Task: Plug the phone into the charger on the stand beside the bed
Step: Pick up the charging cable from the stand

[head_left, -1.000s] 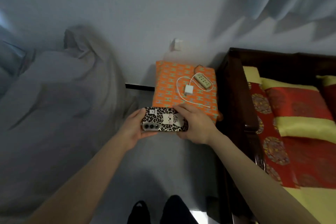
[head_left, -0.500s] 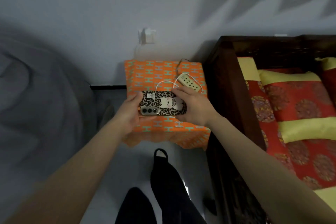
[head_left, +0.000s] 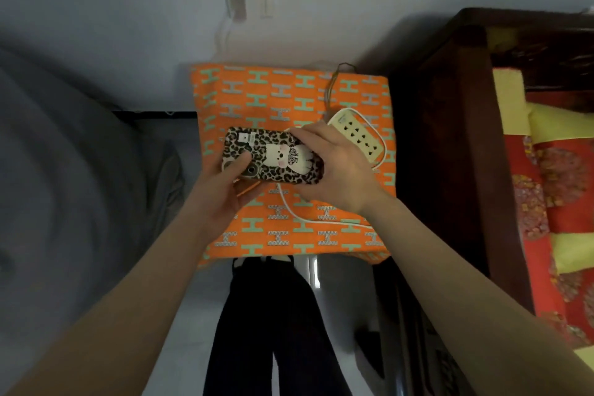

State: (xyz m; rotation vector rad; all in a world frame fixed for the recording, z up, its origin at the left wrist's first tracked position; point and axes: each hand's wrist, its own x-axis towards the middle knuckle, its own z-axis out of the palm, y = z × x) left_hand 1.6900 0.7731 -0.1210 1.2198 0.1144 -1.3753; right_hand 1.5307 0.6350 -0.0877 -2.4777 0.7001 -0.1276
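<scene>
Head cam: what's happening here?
A person holds a phone in a leopard-print case, back side up, with both hands over the orange-covered stand beside the bed. The left hand has a grip on its camera end, the right hand on the other. A white cable runs out from under the phone, near a power strip. Whether it is plugged in cannot be seen.

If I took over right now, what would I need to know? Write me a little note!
Left hand: holds the camera end of the phone, thumb on its back.
Right hand: grips the other end.
The phone is face down over the stand, which wears an orange cloth. The white charger cable runs under the phone; the power strip lies beside the right hand.
Done: phone brought to the stand.
Left: find the cable's plug, hidden now, and push it into the phone.
</scene>
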